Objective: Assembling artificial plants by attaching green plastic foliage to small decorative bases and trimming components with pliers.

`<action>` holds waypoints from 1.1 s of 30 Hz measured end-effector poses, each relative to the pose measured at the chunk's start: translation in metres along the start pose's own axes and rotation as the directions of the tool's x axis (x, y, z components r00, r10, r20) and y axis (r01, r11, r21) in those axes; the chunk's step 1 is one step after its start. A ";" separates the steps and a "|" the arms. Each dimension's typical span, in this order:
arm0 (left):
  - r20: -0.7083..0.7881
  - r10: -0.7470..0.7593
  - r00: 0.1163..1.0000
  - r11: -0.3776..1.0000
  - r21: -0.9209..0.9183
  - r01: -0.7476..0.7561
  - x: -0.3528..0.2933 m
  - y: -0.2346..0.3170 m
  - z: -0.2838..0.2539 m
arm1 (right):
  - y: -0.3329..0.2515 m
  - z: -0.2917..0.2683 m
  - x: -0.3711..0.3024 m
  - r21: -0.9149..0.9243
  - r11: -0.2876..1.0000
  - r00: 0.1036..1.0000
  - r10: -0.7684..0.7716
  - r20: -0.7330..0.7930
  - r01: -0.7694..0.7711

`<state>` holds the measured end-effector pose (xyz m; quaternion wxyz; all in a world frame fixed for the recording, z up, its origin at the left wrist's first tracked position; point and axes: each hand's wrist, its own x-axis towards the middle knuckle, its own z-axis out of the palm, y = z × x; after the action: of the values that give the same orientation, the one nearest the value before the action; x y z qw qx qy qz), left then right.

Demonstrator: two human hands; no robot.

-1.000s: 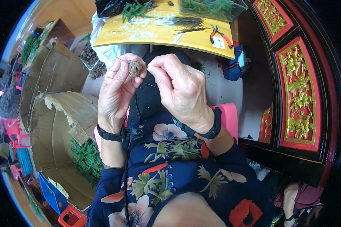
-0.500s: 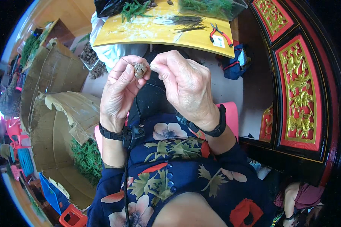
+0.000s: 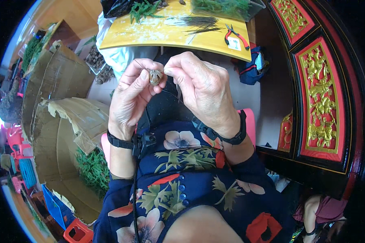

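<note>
My left hand (image 3: 134, 91) is closed around a small brown pine cone (image 3: 155, 77), held between thumb and fingers with its ridged, star-like end showing. Right beside it, my right hand (image 3: 202, 87) pinches thumb against forefinger at the cone's edge. Between those fingertips there seems to be a thin dark wire, mostly hidden by the fingers. Both hands are above my lap, just short of the yellow table (image 3: 127, 39). Lying on that table are a bundle of thin dark wires (image 3: 198, 22) and red-handled pliers (image 3: 237, 37).
Green sprigs (image 3: 142, 11) and a clear bin of greenery (image 3: 223, 7) are at the table's far side. An opened cardboard box (image 3: 61, 150) with green sprigs stands at left. A black, red and gold carved panel (image 3: 320, 97) rises at right. Another person's arm (image 3: 311, 214) shows lower right.
Both hands have shifted slightly to the right, the pine cone with them. The cone is turned a little, and my right fingertips stay close beside it.
</note>
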<state>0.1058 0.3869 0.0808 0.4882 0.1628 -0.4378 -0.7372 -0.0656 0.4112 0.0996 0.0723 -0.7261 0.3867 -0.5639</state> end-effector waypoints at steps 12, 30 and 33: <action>0.052 -0.054 0.997 0.998 -0.014 0.055 0.001 -0.004 0.005 | -0.008 -0.012 0.002 0.003 0.996 0.991 0.083 0.107 -0.084; 0.095 -0.051 0.994 0.991 -0.116 0.062 0.005 -0.005 -0.001 | 0.004 -0.012 0.001 -0.007 0.993 0.989 0.120 0.086 -0.120; 0.109 -0.042 0.993 0.991 -0.121 0.055 0.007 -0.007 -0.001 | -0.002 -0.010 0.000 -0.046 0.988 0.987 0.147 0.059 -0.144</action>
<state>0.0992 0.3812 0.0760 0.4554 0.1035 -0.4124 -0.7822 -0.0731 0.4160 0.1037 0.1100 -0.7144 0.4480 -0.5261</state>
